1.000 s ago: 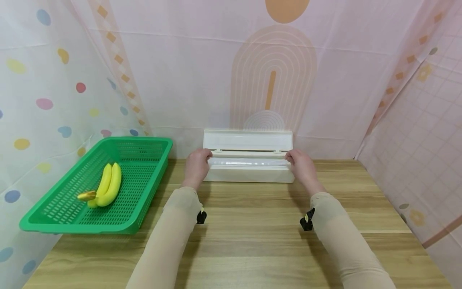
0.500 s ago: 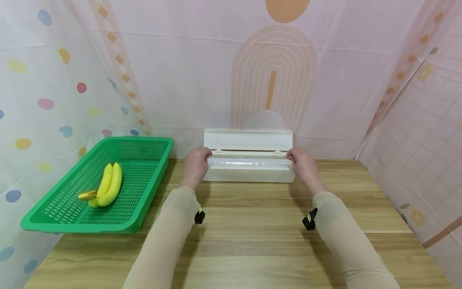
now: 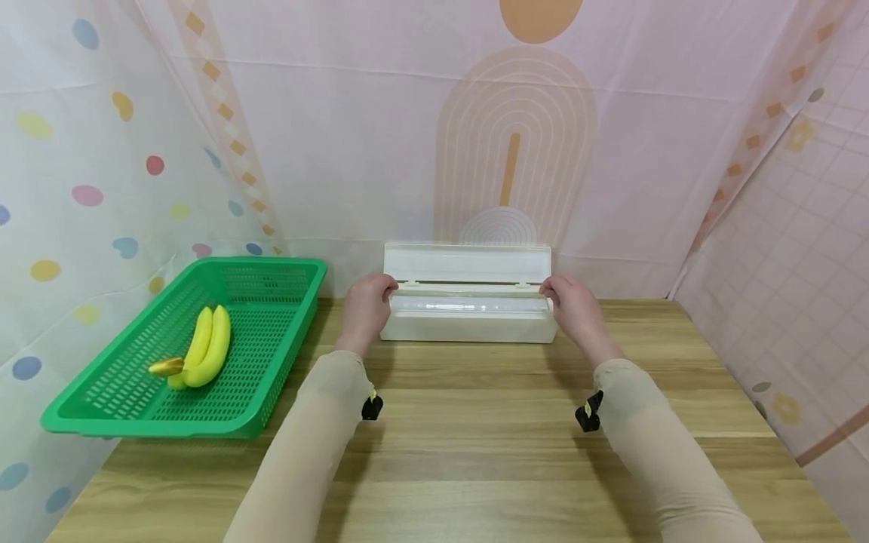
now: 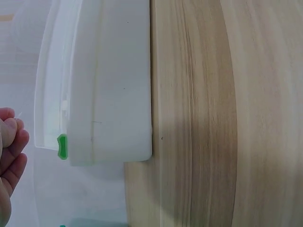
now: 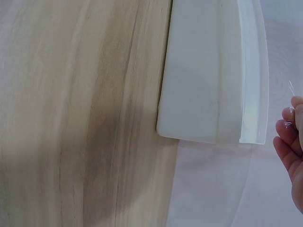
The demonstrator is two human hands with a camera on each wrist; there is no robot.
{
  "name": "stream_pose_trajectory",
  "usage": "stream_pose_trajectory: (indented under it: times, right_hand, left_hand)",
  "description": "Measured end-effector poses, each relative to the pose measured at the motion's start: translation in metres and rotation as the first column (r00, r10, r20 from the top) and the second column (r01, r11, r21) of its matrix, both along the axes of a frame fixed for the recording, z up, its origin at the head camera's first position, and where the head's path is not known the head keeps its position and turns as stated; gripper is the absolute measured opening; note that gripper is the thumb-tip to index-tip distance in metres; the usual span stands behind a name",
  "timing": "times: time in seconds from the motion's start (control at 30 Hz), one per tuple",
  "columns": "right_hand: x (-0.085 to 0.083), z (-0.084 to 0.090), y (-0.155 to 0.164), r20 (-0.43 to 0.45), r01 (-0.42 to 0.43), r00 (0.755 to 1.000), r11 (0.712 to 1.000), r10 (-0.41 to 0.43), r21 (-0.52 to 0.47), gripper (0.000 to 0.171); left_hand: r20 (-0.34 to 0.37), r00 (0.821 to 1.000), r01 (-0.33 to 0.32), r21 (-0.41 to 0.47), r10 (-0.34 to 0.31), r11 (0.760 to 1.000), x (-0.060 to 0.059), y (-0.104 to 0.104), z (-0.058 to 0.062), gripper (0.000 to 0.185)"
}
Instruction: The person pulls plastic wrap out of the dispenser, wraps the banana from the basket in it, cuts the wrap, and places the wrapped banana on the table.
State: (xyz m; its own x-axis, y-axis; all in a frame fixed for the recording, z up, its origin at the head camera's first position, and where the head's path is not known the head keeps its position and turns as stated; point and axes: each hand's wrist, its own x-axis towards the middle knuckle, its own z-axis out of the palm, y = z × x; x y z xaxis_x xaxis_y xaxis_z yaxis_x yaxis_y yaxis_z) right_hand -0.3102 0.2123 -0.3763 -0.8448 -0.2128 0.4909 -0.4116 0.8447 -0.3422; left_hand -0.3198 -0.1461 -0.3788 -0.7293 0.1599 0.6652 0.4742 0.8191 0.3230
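Observation:
A long white cling film dispenser (image 3: 468, 329) stands at the back of the table with its lid (image 3: 468, 264) raised. Inside lies a roll of clear cling film (image 3: 468, 304). At the dispenser's left end, my left hand (image 3: 365, 313) has thumb and fingertips pinched together, with a faint trace of film at the tips in the left wrist view. My right hand (image 3: 578, 311) pinches a film corner at the right end; crumpled clear film (image 5: 288, 124) shows between its fingers in the right wrist view. The stretch of film between the hands is too transparent to make out.
On the left a green plastic basket (image 3: 285, 377) holds a bunch of yellow bananas (image 3: 209, 351). A small green piece (image 4: 62, 146) sits at the dispenser's end. Patterned curtains (image 3: 353, 151) hang behind and along both sides of the wooden table (image 3: 475, 452).
My hands have drifted slightly apart, the left to the left and the right to the right, both still pinching. The dispenser and its lid have stayed about where they were.

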Motion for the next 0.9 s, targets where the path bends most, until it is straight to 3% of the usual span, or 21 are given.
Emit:
stream_pose_trajectory:
  times: [0.7,0.9]
  right_hand:
    - [0.002,0.005,0.003,-0.095,-0.034,0.995,0.999,0.033,-0.018,0.006]
    - [0.002,0.008,0.003,-0.108,-0.05,0.993,0.999,0.048,-0.018,0.005]
  left_hand:
    - [0.011,1.0,0.019,0.008,-0.019,1.0,0.006,-0.003,0.009,0.013]
    - [-0.027,0.999,0.042,0.015,-0.042,0.999,0.008,-0.004,0.012,0.013]
